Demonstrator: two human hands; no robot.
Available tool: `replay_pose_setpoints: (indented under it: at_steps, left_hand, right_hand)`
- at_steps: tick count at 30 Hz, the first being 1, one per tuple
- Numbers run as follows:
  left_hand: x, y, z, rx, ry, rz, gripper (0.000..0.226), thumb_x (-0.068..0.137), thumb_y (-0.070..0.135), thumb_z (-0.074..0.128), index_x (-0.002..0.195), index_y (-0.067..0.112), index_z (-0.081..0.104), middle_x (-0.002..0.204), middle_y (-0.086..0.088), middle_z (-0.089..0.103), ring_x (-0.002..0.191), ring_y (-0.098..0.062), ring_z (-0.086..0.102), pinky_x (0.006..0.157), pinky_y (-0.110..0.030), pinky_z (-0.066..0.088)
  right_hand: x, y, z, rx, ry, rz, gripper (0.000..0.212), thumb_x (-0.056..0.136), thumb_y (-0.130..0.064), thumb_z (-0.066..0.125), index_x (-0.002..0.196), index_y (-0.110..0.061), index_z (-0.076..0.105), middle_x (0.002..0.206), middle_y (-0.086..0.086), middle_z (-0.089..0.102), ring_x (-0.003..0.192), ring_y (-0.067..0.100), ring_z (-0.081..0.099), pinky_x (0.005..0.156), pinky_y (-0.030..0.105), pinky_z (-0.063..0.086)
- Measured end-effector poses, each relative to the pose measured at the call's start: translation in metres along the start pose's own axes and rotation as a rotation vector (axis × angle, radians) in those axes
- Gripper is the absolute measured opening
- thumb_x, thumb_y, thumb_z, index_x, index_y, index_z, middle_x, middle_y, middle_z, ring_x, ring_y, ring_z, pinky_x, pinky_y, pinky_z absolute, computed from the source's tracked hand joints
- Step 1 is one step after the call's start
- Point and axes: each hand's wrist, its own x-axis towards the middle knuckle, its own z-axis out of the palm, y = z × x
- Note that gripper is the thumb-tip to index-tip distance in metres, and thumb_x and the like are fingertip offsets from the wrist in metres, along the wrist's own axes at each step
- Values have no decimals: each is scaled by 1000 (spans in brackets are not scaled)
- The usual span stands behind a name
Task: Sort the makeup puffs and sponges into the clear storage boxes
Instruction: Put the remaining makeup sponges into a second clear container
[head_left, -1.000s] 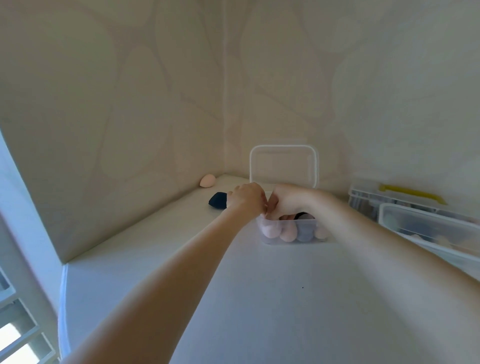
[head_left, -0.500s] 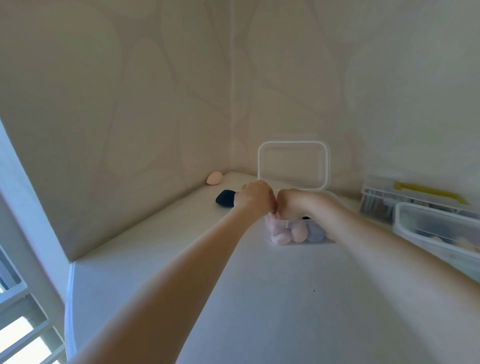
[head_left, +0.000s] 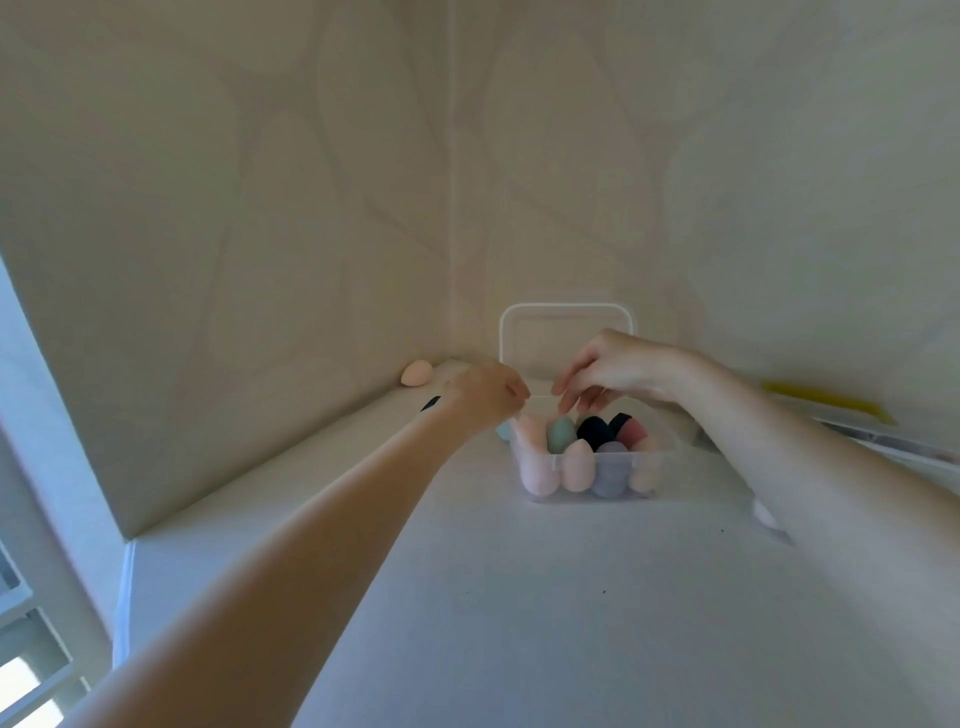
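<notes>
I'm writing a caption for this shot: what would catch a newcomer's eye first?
First, the clear box at centre, packed with pastel and dark sponges, its lid standing open against the wall. Both hands hover just over it, the left hand loosely curled, the right hand with fingers spread, neither holding anything. A lone peach sponge lies in the far corner.

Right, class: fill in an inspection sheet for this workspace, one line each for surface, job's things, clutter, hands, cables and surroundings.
Surface: white table, a few dark specks.
Job's things: clear box, lid upright, packed with sponges; peach sponge loose in the corner; dark sponge mostly hidden behind the left hand.
Clutter: yellow-handled container, right edge.
Hands: left hand and right hand above the box, holding nothing visible.
Cables: nothing seen.
Surroundings: patterned walls; window frame, lower left.
</notes>
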Motion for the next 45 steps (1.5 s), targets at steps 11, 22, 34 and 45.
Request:
replay_pose_setpoints:
  at_steps: [11, 22, 34, 45]
  left_hand:
    - [-18, 23, -1, 301, -73, 134, 27, 84, 25, 63, 110, 25, 66, 120, 5, 62, 110, -17, 59, 82, -23, 40]
    - [-1, 26, 5, 385, -295, 170, 22, 83, 17, 61, 102, 14, 71, 93, 0, 64, 82, -15, 54, 66, -20, 41]
    - [7, 26, -7, 311, -374, 147, 35, 82, 22, 67, 116, 15, 64, 119, 0, 64, 108, -19, 60, 90, -26, 47]
    - [4, 39, 20, 269, -360, 206, 27, 95, 25, 42, 109, 11, 60, 100, -5, 53, 87, -19, 47, 58, -19, 32]
  right_hand:
    - [-13, 31, -1, -98, -61, 17, 12, 84, -3, 67, 84, -14, 67, 78, 4, 64, 57, 10, 57, 62, 24, 51]
    - [1, 12, 23, -477, -122, 29, 10, 75, -22, 73, 84, -24, 70, 91, -2, 65, 83, 18, 61, 81, 34, 55]
    - [5, 27, -4, -123, -135, 15, 23, 80, -1, 69, 102, -8, 67, 91, 7, 66, 81, 19, 68, 75, 21, 58]
    - [-9, 44, -18, -363, -170, 27, 45, 83, -8, 68, 125, -21, 60, 113, -8, 58, 103, 17, 61, 91, 23, 46]
